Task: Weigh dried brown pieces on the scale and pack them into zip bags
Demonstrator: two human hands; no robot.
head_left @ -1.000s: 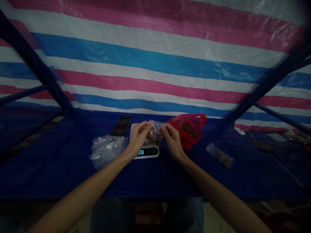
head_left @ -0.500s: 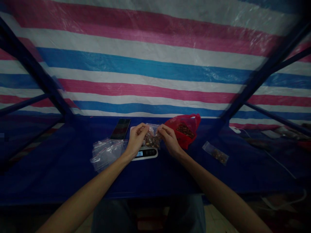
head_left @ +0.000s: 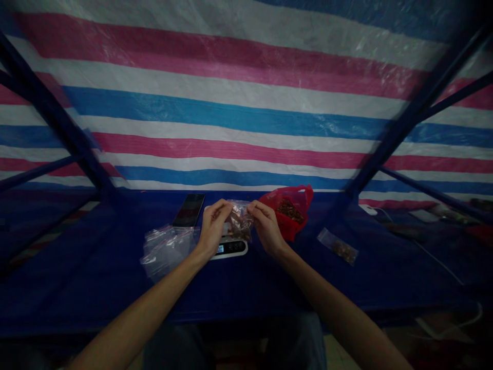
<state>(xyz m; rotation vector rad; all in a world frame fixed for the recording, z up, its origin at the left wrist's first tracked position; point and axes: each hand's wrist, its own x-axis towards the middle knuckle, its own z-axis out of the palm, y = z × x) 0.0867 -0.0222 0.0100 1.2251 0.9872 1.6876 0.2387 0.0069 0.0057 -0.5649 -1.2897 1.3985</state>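
Note:
A clear zip bag (head_left: 241,220) with brown pieces in its lower part hangs between my hands, above a white digital scale (head_left: 234,248). My left hand (head_left: 214,224) pinches the bag's top left corner, and my right hand (head_left: 266,224) pinches the top right. Part of the scale's lit display is hidden behind my left wrist. Close to my right hand stands an open red plastic bag (head_left: 291,230), holding more of the brown pieces.
Clear zip bags (head_left: 166,252) lie in an overlapping pile left of the scale, with a dark phone (head_left: 189,209) behind them. A filled zip bag (head_left: 339,247) lies to the right on the blue table (head_left: 269,293). Blue frame bars (head_left: 372,146) slant upward at both sides.
The view has tilted up a little, so everything sits slightly lower. Both hands still pinch the top of the zip bag, with little movement between them.

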